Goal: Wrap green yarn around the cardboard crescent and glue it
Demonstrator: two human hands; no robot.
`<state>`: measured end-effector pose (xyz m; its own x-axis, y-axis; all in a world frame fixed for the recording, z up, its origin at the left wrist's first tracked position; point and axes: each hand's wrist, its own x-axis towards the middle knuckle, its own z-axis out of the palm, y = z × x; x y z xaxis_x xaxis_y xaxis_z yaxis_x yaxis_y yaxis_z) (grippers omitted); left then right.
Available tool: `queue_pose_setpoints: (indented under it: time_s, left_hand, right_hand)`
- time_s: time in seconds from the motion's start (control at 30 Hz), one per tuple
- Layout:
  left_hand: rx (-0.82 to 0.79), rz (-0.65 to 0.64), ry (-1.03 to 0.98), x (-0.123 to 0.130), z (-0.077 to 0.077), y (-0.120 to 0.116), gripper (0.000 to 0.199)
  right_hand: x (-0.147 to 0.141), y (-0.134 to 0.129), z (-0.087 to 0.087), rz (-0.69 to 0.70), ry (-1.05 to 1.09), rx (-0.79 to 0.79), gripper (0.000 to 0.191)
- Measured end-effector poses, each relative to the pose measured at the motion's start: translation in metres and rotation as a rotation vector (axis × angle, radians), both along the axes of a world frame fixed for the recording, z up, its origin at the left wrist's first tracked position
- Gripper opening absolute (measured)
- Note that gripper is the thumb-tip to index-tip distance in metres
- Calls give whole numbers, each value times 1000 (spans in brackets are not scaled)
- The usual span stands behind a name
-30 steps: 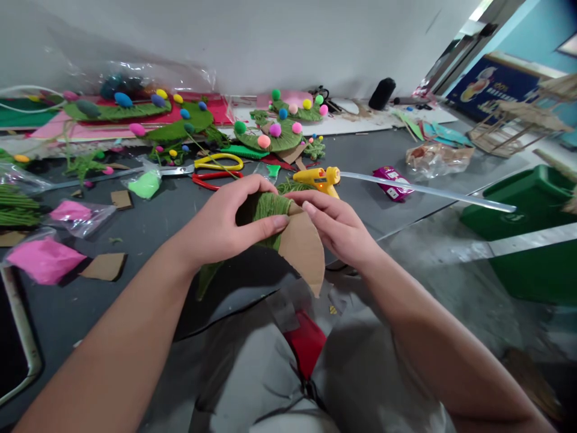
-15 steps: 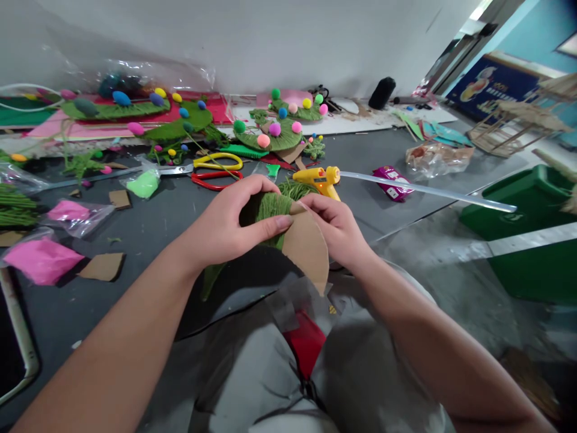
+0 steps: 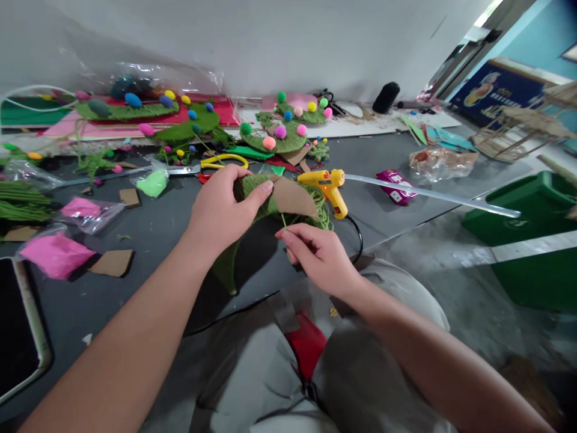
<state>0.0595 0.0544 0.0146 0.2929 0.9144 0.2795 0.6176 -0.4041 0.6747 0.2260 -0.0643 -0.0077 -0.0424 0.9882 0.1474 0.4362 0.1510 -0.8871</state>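
My left hand (image 3: pixel 225 207) grips a curved cardboard piece (image 3: pixel 293 198), its thumb lying on top near the edge of the yarn. Green yarn (image 3: pixel 259 186) is wound round the piece's left part, while bare brown cardboard shows to the right. Below it, my right hand (image 3: pixel 318 252) pinches a taut green yarn strand (image 3: pixel 283 221) that runs down from the cardboard. A loose bundle of green yarn (image 3: pixel 322 207) lies just behind the piece. The wrapped tail of the piece (image 3: pixel 228 270) points down towards the table's front edge.
A yellow glue gun (image 3: pixel 329 183) with a long clear glue stick (image 3: pixel 433 193) lies right of the hands. Scissors (image 3: pixel 223 162) lie behind them. Green yarn-covered shapes with coloured pompoms (image 3: pixel 270 141) line the back. A phone-like device (image 3: pixel 22 325) sits at left; a green bin (image 3: pixel 527 234) stands at right.
The cardboard piece has turned so its bare end points right instead of down. My right hand has left its edge and moved down, drawing the yarn strand below it.
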Motion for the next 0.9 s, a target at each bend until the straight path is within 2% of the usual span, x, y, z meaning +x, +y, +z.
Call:
queue_pose_setpoints:
  time_s: [0.17,0.27,0.33,0.43,0.63,0.9]
  left_hand:
    - [158,-5,153,1,-3,-5,39]
    - [210,-46,234,3,-2,-11,37]
    - [253,-99,287,5,-1,-14,35]
    - [300,-224,362,8,1,-16,33]
    - [304,-441,375,9,5,-18,33]
    - [277,-500,343,8,9,-21,36]
  right_hand:
    - [5,-4,-2,-43,-435,240,28]
    - [11,0,3,9,-661,360,29]
    - [15,6,9,39,-731,421,29]
    - [22,15,15,28,-678,458,25]
    - [35,24,17,31,-464,402,14]
    - [45,24,21,19,-428,335,12]
